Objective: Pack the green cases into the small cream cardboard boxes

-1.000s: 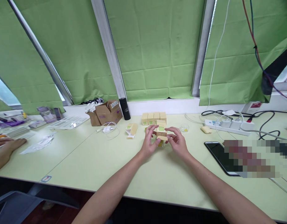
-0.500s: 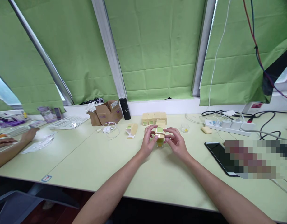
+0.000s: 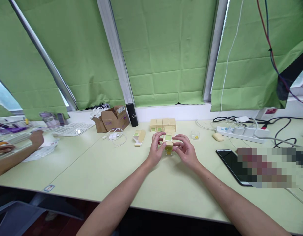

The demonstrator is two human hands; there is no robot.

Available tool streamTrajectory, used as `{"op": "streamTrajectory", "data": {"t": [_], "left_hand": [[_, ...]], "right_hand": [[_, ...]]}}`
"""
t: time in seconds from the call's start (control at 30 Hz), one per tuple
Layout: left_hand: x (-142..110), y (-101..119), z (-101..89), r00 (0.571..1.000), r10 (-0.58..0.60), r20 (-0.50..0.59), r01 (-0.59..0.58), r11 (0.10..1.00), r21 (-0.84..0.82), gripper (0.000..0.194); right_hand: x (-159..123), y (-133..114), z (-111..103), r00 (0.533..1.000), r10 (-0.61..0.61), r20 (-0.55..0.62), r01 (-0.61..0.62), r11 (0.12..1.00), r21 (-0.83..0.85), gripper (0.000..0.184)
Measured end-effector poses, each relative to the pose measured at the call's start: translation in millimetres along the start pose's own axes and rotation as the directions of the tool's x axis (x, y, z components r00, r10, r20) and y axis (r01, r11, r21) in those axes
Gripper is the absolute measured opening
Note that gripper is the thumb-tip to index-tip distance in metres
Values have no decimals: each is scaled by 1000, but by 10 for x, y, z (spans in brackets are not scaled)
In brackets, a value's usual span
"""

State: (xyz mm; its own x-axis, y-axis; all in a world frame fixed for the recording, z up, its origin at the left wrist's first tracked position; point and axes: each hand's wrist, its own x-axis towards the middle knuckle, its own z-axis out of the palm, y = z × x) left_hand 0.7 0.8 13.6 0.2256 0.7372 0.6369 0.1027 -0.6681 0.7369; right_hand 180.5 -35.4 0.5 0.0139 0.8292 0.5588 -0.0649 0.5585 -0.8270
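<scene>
My left hand (image 3: 155, 150) and my right hand (image 3: 186, 150) both grip a small tan carton with a green label (image 3: 168, 140), held just above the pale green table (image 3: 97, 167). Under the carton sits a small yellowish jar (image 3: 168, 150), partly hidden by my fingers. Behind my hands stands a row of several matching tan cartons (image 3: 162, 125). An open flattened carton (image 3: 138, 136) lies to the left of them.
A black cylinder (image 3: 131, 114) and a brown cardboard box (image 3: 112, 118) stand at the back left. A smartphone (image 3: 233, 165), a power strip (image 3: 242, 132) and cables lie to the right. Another person's hands (image 3: 35, 137) work over papers at the far left.
My hands lowered the carton over the jar and drew closer together. The other person's hand at the far left moved right toward the papers.
</scene>
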Motion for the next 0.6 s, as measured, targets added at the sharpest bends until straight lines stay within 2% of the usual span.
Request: {"op": "streamTrajectory", "data": {"t": [0.6], "left_hand": [[-10, 49, 6, 1000, 29, 4, -30, 997, 71, 41]], "right_hand": [[20, 39, 7, 999, 8, -37, -9, 1000, -21, 35]]}}
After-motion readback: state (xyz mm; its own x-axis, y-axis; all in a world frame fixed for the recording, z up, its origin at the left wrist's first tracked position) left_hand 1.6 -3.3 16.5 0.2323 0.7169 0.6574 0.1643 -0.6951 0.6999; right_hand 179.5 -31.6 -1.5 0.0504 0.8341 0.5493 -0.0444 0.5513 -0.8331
